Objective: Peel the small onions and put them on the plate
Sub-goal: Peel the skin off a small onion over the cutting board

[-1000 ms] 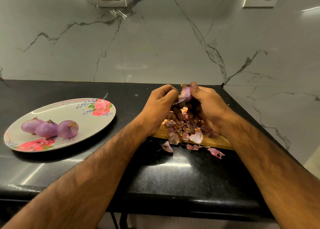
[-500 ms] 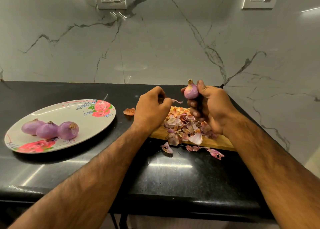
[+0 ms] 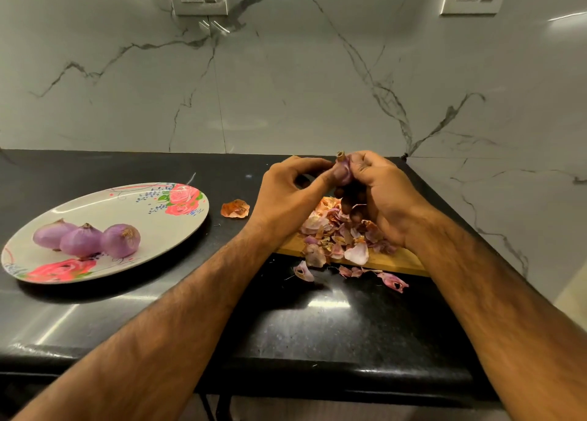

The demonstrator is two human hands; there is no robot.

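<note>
Black counter: left hand, right hand fingers pinch onion, mostly hidden.

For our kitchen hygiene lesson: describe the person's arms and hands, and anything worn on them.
The left forearm and right forearm are bare and hairy, with no sleeve in view. The left hand and right hand are ungloved. No watch, bracelet or ring shows on the visible parts.
</note>
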